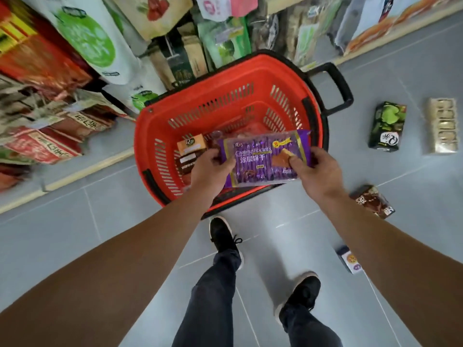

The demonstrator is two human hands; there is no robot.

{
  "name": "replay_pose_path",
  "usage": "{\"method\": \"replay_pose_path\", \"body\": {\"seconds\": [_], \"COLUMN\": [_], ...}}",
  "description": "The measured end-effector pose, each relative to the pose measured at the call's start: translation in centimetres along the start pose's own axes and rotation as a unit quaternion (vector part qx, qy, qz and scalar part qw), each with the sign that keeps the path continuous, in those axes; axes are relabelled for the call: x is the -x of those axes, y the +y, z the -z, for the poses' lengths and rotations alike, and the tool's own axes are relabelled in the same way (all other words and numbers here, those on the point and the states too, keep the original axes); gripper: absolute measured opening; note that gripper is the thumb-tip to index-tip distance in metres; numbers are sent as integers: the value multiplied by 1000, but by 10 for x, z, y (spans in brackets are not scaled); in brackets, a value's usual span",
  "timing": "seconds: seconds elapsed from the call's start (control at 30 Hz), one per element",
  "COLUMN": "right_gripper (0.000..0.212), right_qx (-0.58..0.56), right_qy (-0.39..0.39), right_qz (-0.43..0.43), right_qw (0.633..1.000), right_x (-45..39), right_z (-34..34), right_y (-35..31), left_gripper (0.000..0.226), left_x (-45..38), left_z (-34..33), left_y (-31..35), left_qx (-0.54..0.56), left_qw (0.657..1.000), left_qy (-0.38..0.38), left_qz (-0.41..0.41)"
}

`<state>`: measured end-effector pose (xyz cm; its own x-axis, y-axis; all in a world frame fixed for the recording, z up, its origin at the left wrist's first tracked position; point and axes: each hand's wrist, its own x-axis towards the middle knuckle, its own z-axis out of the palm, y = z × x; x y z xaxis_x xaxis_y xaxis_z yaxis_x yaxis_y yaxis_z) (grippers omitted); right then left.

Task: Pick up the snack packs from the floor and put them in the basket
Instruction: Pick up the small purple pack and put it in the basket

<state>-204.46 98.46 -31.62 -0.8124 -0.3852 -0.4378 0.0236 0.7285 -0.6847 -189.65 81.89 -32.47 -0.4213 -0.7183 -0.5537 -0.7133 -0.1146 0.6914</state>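
Purple biscuit pack [263, 159] is gripped at both short ends: left hand [213, 171] pinched on its left end, right hand [313, 174] pinched on its right end, thumbs on the printed face. Pack is held roughly flat, long axis running left-right, parallel to the basket's near rim. It hangs over the near half of the red basket [160, 121], its near edge about over the near rim; which side of the rim cannot be told for certain. Judged next: lower or release straight down, no sideways travel needed. An orange-brown box [191, 146] already lies inside near the left wall, partly under the left end of the pack, so a slight stack-up is likely. Still on the floor, all on the right-hand side of the basket: green box [387, 126], pale pack [442, 125], brown box [373, 200], small white box [349, 259]. Right hand is nearer to all four.
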Motion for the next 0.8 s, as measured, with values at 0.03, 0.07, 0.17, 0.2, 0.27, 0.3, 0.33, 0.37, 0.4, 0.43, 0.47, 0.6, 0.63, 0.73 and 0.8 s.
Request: {"method": "replay_pose_path", "body": {"seconds": [0.03,0.07,0.17,0.2,0.27,0.3,0.33,0.37,0.4,0.43,0.47,0.6,0.63,0.73,0.8], "right_gripper": [28,28,35,38,40,39,38,37,36,34,31,19,22,39,59], "right_qx": [5,12,11,8,12,15,17,19,23,28,33,34,32,42,46], "right_qy": [-4,-9,-12,-10,-11,-17,-26,-33,-39,-44,-48,-73,-83,-114,-122], "right_qz": [-3,-7,-26,-35,-48,-54,-61,-68,-75,-78,-83,-76,-76,-99,-103], "right_qw": [1000,1000,1000,999,999,998,998,997,996,996,995,994,993,988,986], "right_x": [-7,-14,-33,-40,-58,-65,-73,-84,-95,-105,-117,-165,-180,-229,-252], "right_z": [-13,-24,-48,-54,-68,-72,-76,-83,-89,-94,-100,-121,-129,-159,-176], "right_y": [-8,-15,-27,-30,-32,-30,-27,-22,-17,-14,-10,6,12,35,45], "left_gripper": [16,14,15,16,25,30,34,36,40,44,49,58,59,53,58], "left_x": [-13,-24,-53,-61,-81,-86,-93,-101,-111,-120,-131,-176,-191,-233,-254], "left_z": [10,19,31,33,31,28,25,21,15,10,3,-27,-37,-68,-82], "left_y": [-2,-4,-10,-13,-21,-24,-28,-32,-37,-41,-45,-64,-70,-86,-88], "left_qx": [6,11,7,9,20,26,33,38,45,54,67,60,58,67,81], "left_qw": [1000,1000,999,998,997,996,996,995,994,993,991,987,985,980,976], "left_qy": [1,-2,-34,-47,-64,-69,-73,-76,-79,-81,-83,-60,-54,-35,-26], "left_qz": [9,19,35,35,41,46,49,53,62,72,86,139,151,186,202]}}
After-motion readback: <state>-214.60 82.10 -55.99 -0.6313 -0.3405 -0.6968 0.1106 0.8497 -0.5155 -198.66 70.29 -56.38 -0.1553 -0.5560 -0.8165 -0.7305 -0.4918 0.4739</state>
